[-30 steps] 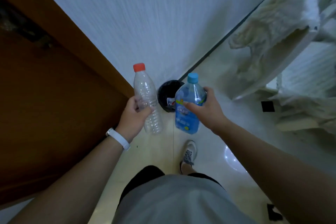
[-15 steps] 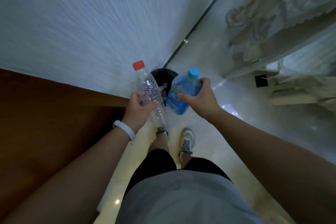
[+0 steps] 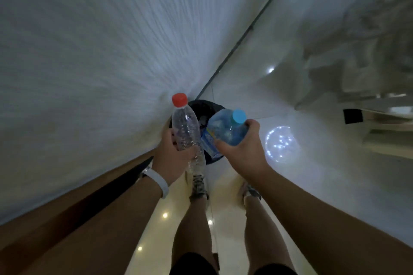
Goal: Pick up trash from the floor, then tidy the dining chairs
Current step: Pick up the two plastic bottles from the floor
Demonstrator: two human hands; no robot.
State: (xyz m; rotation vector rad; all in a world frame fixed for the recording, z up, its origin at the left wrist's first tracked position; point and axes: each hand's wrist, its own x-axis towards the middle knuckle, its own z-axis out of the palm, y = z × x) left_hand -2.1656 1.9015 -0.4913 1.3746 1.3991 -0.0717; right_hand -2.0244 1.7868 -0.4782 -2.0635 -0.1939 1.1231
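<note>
My left hand (image 3: 172, 158) grips a clear plastic bottle with a red cap (image 3: 186, 127) around its middle, held upright. My right hand (image 3: 242, 149) grips a blue bottle with a light blue cap (image 3: 225, 131), tilted with its cap up and to the right. Both bottles hang just above a black bin (image 3: 202, 107) lined with a dark bag, which stands on the floor against the wall. The bottles and hands hide most of the bin's opening.
A white textured wall (image 3: 100, 51) fills the left and top. A brown wooden door frame (image 3: 67, 203) runs along the lower left. Pale furniture with black feet (image 3: 353, 116) stands at the right. My feet (image 3: 199, 187) stand on glossy floor tiles just short of the bin.
I have stepped closer to the bin, so both bottles now hang over it. The blue bottle has tilted further. Both hands keep their hold.
</note>
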